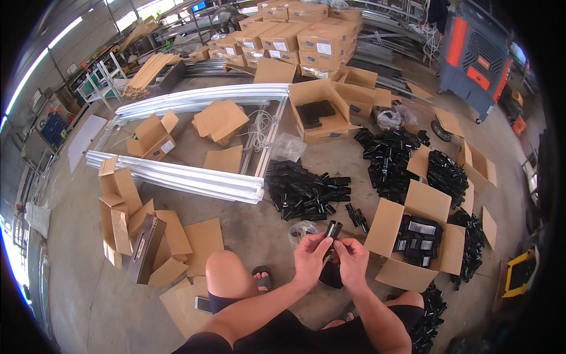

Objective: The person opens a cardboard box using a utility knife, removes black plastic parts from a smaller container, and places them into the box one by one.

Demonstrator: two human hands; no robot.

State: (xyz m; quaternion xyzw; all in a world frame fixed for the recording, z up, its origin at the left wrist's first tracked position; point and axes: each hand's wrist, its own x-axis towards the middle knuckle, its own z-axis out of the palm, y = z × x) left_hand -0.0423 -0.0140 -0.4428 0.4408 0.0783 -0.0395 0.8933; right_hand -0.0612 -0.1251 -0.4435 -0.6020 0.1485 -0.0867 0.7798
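Note:
In front of my lap, my left hand (311, 258) and my right hand (352, 258) are both closed on a short black tube-like part (333, 229). It points up and away from me, and the thumbs press on it from both sides. Its lower portion is covered by my fingers. Close to my right hand stands an open cardboard box (392, 275) with black parts (420, 239) packed in it, some showing white striped patches. A few loose black parts (356, 218) lie on the floor just beyond my hands, beside a clear plastic bag (302, 231).
Heaps of black parts (306, 192) cover the floor ahead, with more heaps (392, 159) at the right. White metal profiles (177, 177) form a frame at left. Opened cartons (121, 218) and a phone (202, 304) lie nearer. Stacked boxes (321, 44) and a grey-red machine (475, 62) stand farther back.

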